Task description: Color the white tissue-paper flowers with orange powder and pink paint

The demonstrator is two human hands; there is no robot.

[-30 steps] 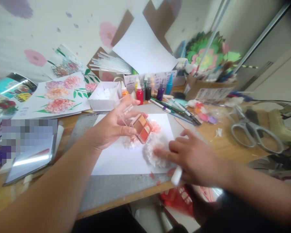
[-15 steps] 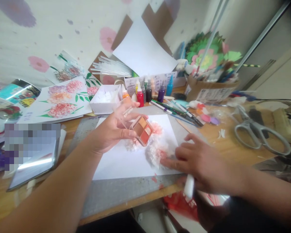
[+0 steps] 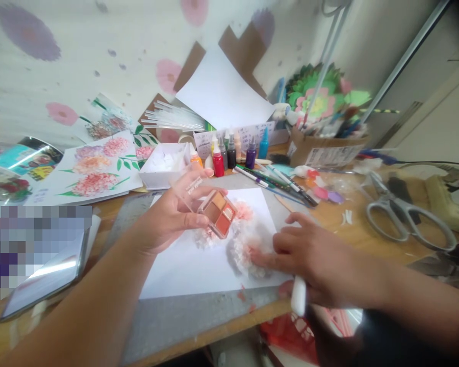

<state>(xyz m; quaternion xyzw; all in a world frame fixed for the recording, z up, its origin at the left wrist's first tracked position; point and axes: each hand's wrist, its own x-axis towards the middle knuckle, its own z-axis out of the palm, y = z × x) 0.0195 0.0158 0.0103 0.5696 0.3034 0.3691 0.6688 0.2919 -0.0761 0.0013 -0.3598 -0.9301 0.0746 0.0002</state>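
Note:
My left hand [image 3: 172,221] is closed around a small eyeshadow palette [image 3: 217,214] with its clear lid open. Pans of tan, brown and orange-red face up. My right hand [image 3: 309,255] is curled around a white rod-like handle [image 3: 299,295], whose end sticks out below the palm; the rest is hidden. The outstretched index finger touches the pinkish middle of a fluffy white flower [image 3: 245,255]. Behind the palette lie another white flower [image 3: 204,238], partly covered, and a peach-tinted one [image 3: 244,210]. All three rest on a white paper sheet [image 3: 168,275].
A grey mat [image 3: 149,326] lies under the sheet. Paint bottles [image 3: 218,160], pens [image 3: 275,181] and a white box [image 3: 164,165] stand or lie behind. Large scissors [image 3: 409,219] are at the right, a tablet [image 3: 46,285] at the left, and flower pictures [image 3: 95,168] at the back left.
The whole view has shifted slightly, with the hands and table items lower and further left in the picture. Both hands keep their holds, and the right index finger stays on the flower.

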